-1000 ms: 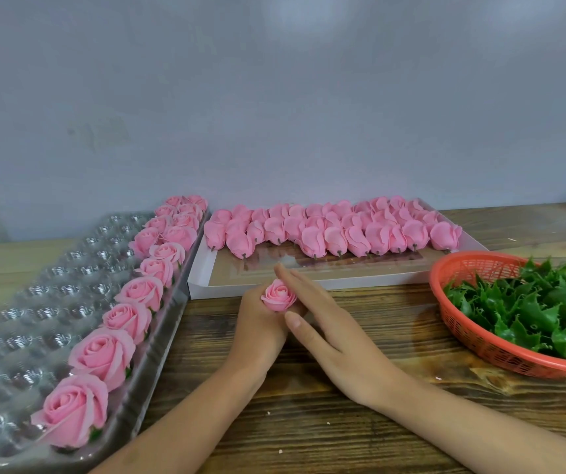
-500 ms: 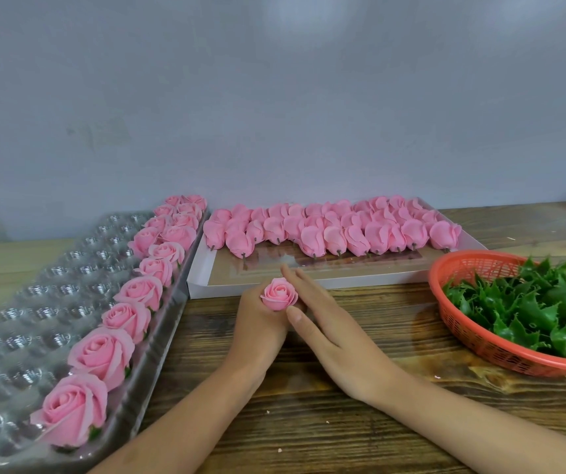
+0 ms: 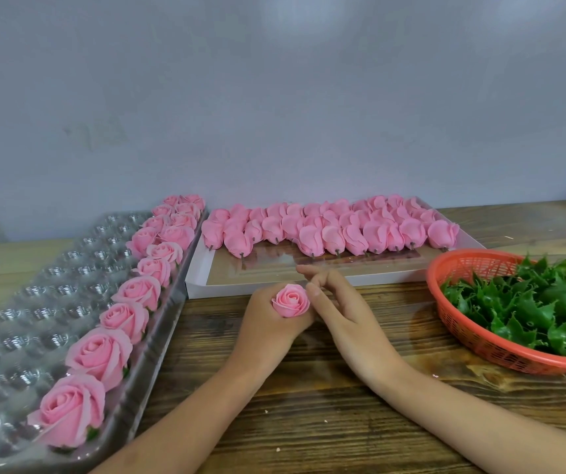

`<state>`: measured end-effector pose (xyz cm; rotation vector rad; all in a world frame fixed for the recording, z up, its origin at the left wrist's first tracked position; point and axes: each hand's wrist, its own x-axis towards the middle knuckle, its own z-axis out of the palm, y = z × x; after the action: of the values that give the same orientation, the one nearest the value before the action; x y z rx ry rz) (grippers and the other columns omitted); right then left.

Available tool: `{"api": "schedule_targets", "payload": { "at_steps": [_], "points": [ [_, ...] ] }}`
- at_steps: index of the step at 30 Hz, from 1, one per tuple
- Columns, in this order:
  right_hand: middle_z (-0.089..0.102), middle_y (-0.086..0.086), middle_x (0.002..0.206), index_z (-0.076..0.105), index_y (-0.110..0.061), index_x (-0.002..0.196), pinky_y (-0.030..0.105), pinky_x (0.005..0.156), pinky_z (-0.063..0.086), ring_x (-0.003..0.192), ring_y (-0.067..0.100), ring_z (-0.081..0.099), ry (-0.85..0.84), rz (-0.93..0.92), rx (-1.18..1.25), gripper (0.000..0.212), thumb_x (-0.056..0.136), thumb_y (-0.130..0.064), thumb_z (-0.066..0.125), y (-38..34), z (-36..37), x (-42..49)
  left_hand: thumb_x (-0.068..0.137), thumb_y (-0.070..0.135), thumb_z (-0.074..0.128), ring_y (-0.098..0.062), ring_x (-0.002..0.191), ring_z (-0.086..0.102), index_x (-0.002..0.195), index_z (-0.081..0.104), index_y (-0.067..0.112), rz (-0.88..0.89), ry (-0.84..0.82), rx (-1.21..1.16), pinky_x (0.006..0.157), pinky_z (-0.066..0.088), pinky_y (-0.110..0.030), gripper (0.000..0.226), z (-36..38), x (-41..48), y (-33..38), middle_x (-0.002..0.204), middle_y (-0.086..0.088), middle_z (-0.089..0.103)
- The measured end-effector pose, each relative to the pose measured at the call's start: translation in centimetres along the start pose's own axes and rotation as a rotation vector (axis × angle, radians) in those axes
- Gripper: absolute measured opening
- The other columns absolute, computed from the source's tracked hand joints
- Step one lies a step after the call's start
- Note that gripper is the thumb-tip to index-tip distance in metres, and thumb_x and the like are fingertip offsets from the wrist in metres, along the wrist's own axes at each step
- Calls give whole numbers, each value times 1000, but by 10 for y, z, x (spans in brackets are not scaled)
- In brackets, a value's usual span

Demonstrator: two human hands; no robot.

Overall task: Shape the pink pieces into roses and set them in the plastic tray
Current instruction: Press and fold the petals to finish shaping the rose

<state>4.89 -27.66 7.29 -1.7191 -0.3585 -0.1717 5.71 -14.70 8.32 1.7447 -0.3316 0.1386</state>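
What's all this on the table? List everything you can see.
Clear plastic cavity tray: one, transparent, table's left.
Finished pink roses: about fourteen, pink, tray's right side.
Flat white box: one, white, back centre.
Unshaped pink pieces: dozens, pink, rowed in the box.
Orange plastic mesh basket: one, orange, right.
Green leaf pieces: many, green, in the basket.
Wooden table: one, brown, under everything.
Small pink rose: one, pink, held mid-table.
Left hand: one, grips that rose.
Right hand: one, thumb touching the rose.
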Motion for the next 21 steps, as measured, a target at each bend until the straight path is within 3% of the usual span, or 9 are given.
{"api": "schedule_targets", "payload": {
  "at_steps": [3, 6, 10, 14, 21],
  "points": [
    [57, -14, 129, 59, -24, 77, 20, 100, 40, 125, -3, 50, -5, -30, -28, 26, 101, -18, 52, 0, 1, 0, 80, 8, 72, -27, 68, 61, 78, 69, 2, 2, 7, 29, 60, 47, -27, 8, 0, 0, -1, 72, -16, 66],
    [57, -14, 130, 60, -24, 76, 22, 103, 40, 127, -2, 49, -4, -42, -15, 28, 101, -17, 52, -1, 1, 0, 79, 6, 73, -15, 62, 58, 76, 69, 3, -9, 10, 39, 58, 45, -21, 6, 1, 1, -1, 72, -14, 66],
    [57, -10, 128, 57, -18, 76, 19, 103, 38, 127, -3, 48, -3, -48, -46, 27, 102, -13, 50, 0, 1, 1, 78, 5, 73, -13, 64, 61, 75, 70, 10, -10, -8, 27, 60, 49, -26, 6, 1, 0, 1, 71, -9, 68],
    [59, -8, 126, 60, -17, 78, 9, 99, 34, 122, -6, 49, 20, -52, -47, 31, 104, -12, 44, -3, 0, 1, 76, 3, 74, -8, 60, 58, 67, 67, 21, -25, 10, 40, 58, 46, -20, 21, 1, 1, -1, 63, 0, 66],
    [58, -10, 127, 58, -19, 73, 5, 95, 34, 123, -7, 49, -3, -56, -20, 31, 102, -12, 50, -4, 1, 0, 77, 7, 74, -18, 67, 64, 77, 72, 16, -31, -3, 43, 61, 50, -24, 9, 1, 0, 0, 73, -3, 70]
  ]
}}
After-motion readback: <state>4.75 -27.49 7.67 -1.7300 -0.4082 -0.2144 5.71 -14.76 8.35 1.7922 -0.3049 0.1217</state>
